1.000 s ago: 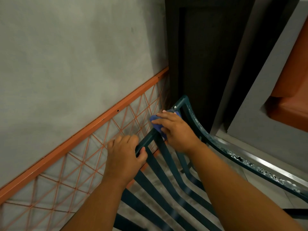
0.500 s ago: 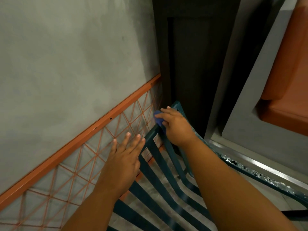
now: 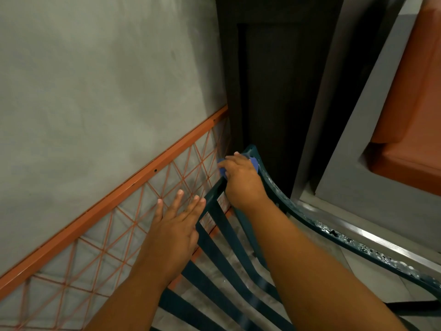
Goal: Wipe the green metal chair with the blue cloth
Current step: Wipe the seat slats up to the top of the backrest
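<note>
The right hand [image 3: 241,180] is curled over the blue cloth [image 3: 254,163], pressing it onto the top corner of the green metal chair [image 3: 298,211] where the slatted part meets the curved side rail. Only small bits of the cloth show (a strip beside the knuckles on the rail side, another bit under the fingertips toward the wall). The left hand [image 3: 176,225] is spread flat with straight fingers and holds nothing; its thumb side lies along the chair's top bar, though whether it actually touches the bar cannot be told. The chair's rail carries droplets or flecks along its length. Behind the hands runs an orange wire grid frame [image 3: 133,185] against a grey wall [image 3: 95,80]. A dark door [image 3: 269,91] stands just past the chair's corner.
</note>
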